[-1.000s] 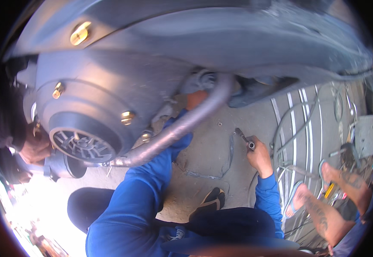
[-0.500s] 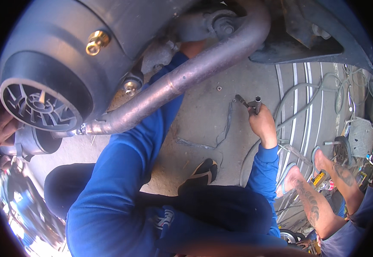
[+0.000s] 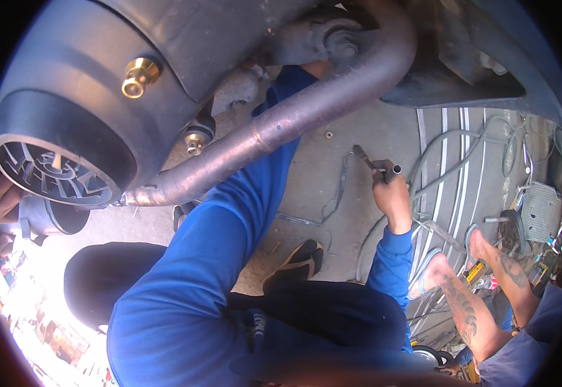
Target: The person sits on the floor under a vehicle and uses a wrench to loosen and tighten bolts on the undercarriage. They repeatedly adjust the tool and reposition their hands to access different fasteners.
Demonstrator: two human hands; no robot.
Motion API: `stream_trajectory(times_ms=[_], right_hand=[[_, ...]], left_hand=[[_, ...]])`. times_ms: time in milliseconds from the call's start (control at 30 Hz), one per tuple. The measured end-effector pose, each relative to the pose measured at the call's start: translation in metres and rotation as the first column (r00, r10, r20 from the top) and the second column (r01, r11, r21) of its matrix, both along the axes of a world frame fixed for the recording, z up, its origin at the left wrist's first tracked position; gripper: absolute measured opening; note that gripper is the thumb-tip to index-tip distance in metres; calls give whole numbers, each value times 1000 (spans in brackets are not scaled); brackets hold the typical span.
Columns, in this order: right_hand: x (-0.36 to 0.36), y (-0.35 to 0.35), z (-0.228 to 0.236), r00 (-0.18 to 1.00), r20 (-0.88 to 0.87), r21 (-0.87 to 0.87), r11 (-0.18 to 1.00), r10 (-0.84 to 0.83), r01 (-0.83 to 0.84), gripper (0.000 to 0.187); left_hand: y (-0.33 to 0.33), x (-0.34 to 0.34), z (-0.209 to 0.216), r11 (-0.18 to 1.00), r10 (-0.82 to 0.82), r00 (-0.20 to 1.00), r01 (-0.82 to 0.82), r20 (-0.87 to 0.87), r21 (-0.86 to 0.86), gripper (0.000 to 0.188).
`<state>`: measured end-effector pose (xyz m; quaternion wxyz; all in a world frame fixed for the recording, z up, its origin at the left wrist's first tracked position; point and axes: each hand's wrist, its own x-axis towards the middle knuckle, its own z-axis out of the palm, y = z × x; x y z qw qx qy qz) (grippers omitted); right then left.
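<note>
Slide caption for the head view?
Right hand grips a dark metal socket wrench; blue-sleeved left arm passes behind a curved brown metal pipe.

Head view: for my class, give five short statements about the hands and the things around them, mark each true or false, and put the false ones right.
1. The right hand grips a tool. True.
2. The left sleeve passes in front of the pipe. False: the pipe hides part of the left sleeve.
3. A small ring lies on the floor between the pipe and the tool. True.
4. The left hand is in full view. False: only a bit of the left hand shows, beyond the pipe.
5. Another person's legs show at the lower right. True.
</note>
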<state>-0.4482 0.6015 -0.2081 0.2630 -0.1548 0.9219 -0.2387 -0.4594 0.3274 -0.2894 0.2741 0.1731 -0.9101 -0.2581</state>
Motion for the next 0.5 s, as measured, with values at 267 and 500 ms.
stream_trajectory(times_ms=[267,500], right_hand=[[0,-13,10,1000,-8,61,998,7,-6,19],[7,-6,4,998,-46,-22,999,36,-37,21]], left_hand=[[18,28,62,991,-129,955,118,-267,-58,24],[10,7,86,977,-213,945,214,247,20,30]])
